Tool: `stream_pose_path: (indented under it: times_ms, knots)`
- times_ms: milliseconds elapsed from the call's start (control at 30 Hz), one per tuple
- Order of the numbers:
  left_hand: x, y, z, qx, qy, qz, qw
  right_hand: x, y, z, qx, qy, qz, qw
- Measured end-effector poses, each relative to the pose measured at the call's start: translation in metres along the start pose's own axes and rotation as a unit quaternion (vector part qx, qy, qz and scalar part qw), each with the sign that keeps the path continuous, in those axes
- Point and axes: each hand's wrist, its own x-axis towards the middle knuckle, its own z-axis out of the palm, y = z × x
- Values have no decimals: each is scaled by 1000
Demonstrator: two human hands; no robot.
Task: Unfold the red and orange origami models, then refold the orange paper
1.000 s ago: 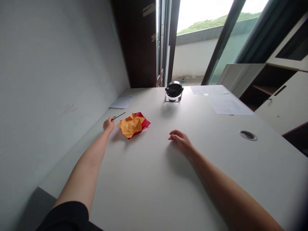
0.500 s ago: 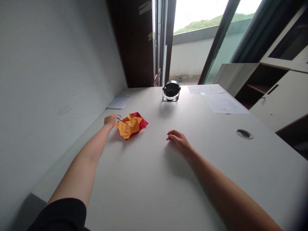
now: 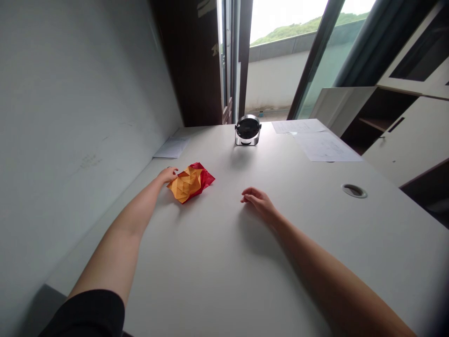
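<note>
A crumpled, folded sheet of orange paper (image 3: 186,184) lies on top of red paper (image 3: 206,179) on the white table (image 3: 210,262). At the left edge of the orange sheet is my left hand (image 3: 169,174), its fingers apart and near or touching the paper. A small bit of something thin and black shows behind its knuckles; the rest is hidden. My right hand (image 3: 258,201) rests on the table to the right of the papers, fingers loosely curled with a gap to the thumb, and nothing visible in it.
A round black device on a metal stand (image 3: 247,130) stands at the far edge. White sheets (image 3: 328,146) lie at the back right, a paler paper (image 3: 171,148) by the wall (image 3: 87,93). A round cable hole (image 3: 354,190) is set in the table's right side.
My left hand has shifted slightly right and its fingers have opened. The thin black loop and line seen over the orange paper are now mostly out of sight. My right hand has stayed put.
</note>
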Motion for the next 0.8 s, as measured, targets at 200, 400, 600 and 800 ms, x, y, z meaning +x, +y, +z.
stream_pose_path:
  times_ms: [200, 400, 600, 800]
  knots:
    - [-9, 8, 10, 52, 36, 1, 998, -2, -5, 2, -1, 4, 2, 1000]
    - [-14, 5, -10, 21, 193, -13, 981, 0, -5, 4, 2, 1, 1, 1000]
    - [0, 0, -43, -198, 312, -68, 927, 0, -4, 4, 2, 3, -2, 1000]
    - [6, 12, -23, -234, 191, -68, 951, 0, -3, 3, 2, 3, -2, 1000]
